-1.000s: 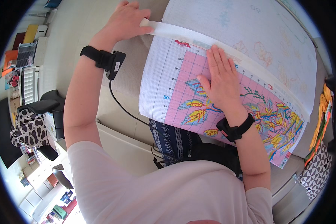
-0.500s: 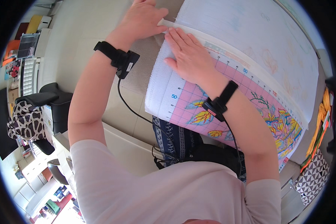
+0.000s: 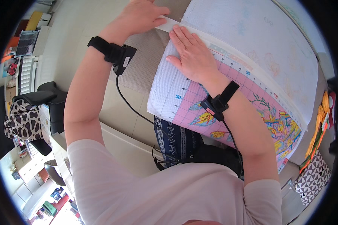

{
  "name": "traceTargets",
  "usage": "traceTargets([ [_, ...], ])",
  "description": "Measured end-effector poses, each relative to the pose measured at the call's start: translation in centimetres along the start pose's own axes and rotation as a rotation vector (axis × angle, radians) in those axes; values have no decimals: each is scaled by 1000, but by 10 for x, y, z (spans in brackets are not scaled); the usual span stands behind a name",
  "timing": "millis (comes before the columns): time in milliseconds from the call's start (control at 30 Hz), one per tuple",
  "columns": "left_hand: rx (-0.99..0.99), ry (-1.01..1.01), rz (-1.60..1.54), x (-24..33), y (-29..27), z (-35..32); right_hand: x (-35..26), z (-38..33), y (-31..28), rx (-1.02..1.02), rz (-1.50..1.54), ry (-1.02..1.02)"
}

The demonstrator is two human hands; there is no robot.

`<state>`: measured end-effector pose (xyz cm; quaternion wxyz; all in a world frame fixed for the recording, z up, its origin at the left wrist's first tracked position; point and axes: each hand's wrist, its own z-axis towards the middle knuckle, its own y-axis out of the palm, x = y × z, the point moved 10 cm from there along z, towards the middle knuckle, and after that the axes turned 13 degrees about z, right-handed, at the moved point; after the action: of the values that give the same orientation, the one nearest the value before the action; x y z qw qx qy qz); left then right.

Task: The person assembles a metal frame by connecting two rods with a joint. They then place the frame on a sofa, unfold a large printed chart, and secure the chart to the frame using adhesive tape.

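A cross-stitch canvas (image 3: 165, 85) lies spread before me, with a pink printed grid, yellow leaves and a white woven border. Along its upper part runs a narrow white strip (image 3: 171, 25), whose end sticks out past the canvas's left edge. My left hand (image 3: 141, 17) is closed on that end, thumb and forefinger pinching it. Just to the right, my right hand (image 3: 194, 54) lies flat with fingers stretched out, its fingertips at the strip and its palm over the canvas. Part of the printed pattern is hidden under my right hand and forearm.
Grey cushioned seating (image 3: 141, 62) lies under the canvas's left side. At the right hang orange and green threads (image 3: 319, 127) above a patterned cushion (image 3: 313, 178). A black chair (image 3: 56, 107) stands at the left. A cable (image 3: 129, 105) trails from my left wrist's black device.
My left hand has moved a little left with the strip's end, and more of the strip shows between my hands. My right hand stays flat, shifted slightly right.
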<state>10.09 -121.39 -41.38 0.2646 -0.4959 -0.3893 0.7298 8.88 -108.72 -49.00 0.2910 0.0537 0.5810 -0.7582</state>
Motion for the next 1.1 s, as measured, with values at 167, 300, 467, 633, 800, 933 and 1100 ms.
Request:
traceTargets([
  [167,-316,-31,-4,-5,18,-2,1,-3,-1,18,27,-1],
  [300,-265,-167,-180,1,14,-20,13,8,-18,190,299,31],
  [467,-117,-328,-276,5,17,-53,36,46,-37,441,451,53],
  [633,-49,-414,-283,3,17,-55,52,66,-22,474,542,222],
  [800,-80,-505,-434,3,25,-54,61,62,-17,514,623,233],
  [933,-62,-612,-639,-2,39,-56,56,57,-25,607,524,141],
  [1100,-78,-787,-945,-5,65,-65,41,51,-36,684,435,36],
])
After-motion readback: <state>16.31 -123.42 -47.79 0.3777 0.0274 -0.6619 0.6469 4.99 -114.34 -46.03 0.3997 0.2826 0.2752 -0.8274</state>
